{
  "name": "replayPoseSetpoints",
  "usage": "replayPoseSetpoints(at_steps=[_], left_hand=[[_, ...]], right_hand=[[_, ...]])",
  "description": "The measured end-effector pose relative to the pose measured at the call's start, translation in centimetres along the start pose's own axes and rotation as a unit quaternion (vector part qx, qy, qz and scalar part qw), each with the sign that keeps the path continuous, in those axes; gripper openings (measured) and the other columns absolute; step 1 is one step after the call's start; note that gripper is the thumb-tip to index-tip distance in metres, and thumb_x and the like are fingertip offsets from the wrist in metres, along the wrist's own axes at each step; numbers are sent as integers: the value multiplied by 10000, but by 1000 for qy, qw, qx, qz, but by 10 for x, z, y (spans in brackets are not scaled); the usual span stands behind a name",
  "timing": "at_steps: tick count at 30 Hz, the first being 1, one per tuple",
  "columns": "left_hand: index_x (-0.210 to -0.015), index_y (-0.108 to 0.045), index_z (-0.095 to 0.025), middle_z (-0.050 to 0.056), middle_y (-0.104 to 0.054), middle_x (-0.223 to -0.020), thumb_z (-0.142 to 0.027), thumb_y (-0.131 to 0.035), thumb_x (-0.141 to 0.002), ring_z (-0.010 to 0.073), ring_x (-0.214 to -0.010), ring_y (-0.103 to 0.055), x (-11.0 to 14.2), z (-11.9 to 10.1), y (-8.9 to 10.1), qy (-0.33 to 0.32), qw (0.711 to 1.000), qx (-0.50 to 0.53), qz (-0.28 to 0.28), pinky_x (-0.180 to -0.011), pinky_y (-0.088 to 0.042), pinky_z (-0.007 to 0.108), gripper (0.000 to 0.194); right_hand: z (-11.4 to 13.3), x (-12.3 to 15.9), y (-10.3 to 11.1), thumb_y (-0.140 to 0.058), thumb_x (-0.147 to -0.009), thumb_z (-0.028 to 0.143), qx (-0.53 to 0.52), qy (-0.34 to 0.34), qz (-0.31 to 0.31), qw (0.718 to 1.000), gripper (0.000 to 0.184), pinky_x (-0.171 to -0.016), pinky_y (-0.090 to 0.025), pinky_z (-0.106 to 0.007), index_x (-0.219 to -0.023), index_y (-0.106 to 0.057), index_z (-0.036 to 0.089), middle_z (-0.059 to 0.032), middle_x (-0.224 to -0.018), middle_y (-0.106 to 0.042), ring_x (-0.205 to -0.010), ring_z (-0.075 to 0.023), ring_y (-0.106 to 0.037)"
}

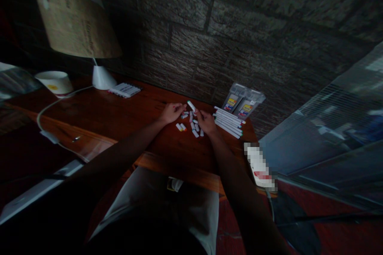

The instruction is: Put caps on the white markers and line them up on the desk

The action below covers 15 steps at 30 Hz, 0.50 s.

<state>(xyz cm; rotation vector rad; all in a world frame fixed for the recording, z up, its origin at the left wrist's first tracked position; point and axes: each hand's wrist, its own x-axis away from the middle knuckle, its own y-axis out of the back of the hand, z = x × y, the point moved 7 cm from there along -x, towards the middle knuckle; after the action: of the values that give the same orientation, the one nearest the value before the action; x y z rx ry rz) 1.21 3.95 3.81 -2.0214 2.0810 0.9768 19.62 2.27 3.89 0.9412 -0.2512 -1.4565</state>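
My right hand (206, 122) is closed around a white marker (191, 106), whose greenish end points up and to the left. Just left of it, my left hand (172, 112) has its fingers pinched together. Whether anything small sits in that pinch is too dark to make out. Between and below the hands, several short white marker caps (195, 132) lie loose on the wooden table (161, 139). Two caps with yellow and orange ends (181, 127) rest slightly apart from them. To the right of my right hand, several white markers (229, 122) lie side by side in a slanting row.
Clear plastic cases (243, 100) with yellow labels stand behind the marker row. More markers (125, 90) lie by the lamp (102, 78) at the left, near a paper cup (56, 83). A white cable (40, 113) hangs over the front edge. A stone wall (185, 44) backs the table.
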Motion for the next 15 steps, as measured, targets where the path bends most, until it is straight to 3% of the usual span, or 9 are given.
replayPoseSetpoints(at_steps=[6, 12, 15], left_hand=[[-742, -704, -189, 36, -708, -707, -495, -505, -916, 180, -692, -621, -2, 3, -2, -15, 1000, -21, 13, -676, -447, 271, 404], [-739, -691, -191, 32, -704, -707, -485, -543, -896, 182, -694, -621, -1, 5, -4, 1, 1000, 5, 21, -674, -455, 272, 364], [-855, -685, -188, 20, -683, -683, -435, -565, -894, 174, -680, -626, -1, 3, -3, 3, 1000, 30, 9, -686, -466, 273, 277]], right_hand=[[11, 4, 2, -473, -958, 554, -24, 13, 22, 999, 442, -694, -464, -216, -803, -723, 224, 2, -760, -719, -754, -136, -657], [7, 3, 1, -472, -942, 585, -17, 0, 15, 1000, 499, -594, -437, -209, -713, -697, 204, 3, -639, -674, -648, -127, -637], [2, 2, 1, -459, -943, 594, -9, -14, 11, 1000, 508, -570, -429, -216, -717, -693, 205, -8, -608, -662, -649, -141, -644]])
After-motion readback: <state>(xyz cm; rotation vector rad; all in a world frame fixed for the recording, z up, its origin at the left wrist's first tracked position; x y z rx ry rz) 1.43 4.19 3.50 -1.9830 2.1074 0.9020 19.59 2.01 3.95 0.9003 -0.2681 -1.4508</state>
